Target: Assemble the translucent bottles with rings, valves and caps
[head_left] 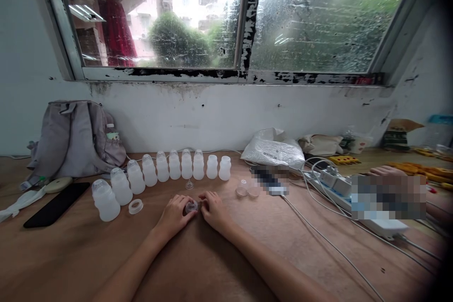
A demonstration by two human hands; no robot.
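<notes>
My left hand (176, 213) lies on the table, its thumb and fingers closed around a small clear plastic bottle collar (191, 206). Just right of it rests my right hand (214, 210), fingers loosely bent and apart from the collar, with nothing visible in them. Beyond the hands, several frosted baby bottles (174, 165) stand in a curved row. Most wear clear domed caps; two at the right end, one being an uncapped bottle (224, 168), have bare necks. A clear teat (189, 184) sits before the row. A loose white collar (135, 206) lies near the left bottles.
Clear domed caps (252, 191) lie right of my hands, near a cabled phone (267, 180). A white power strip (380, 224) with cables and another person's hand (387, 172) are at right. A black phone-like slab (56, 205) and grey backpack (76, 139) are at left.
</notes>
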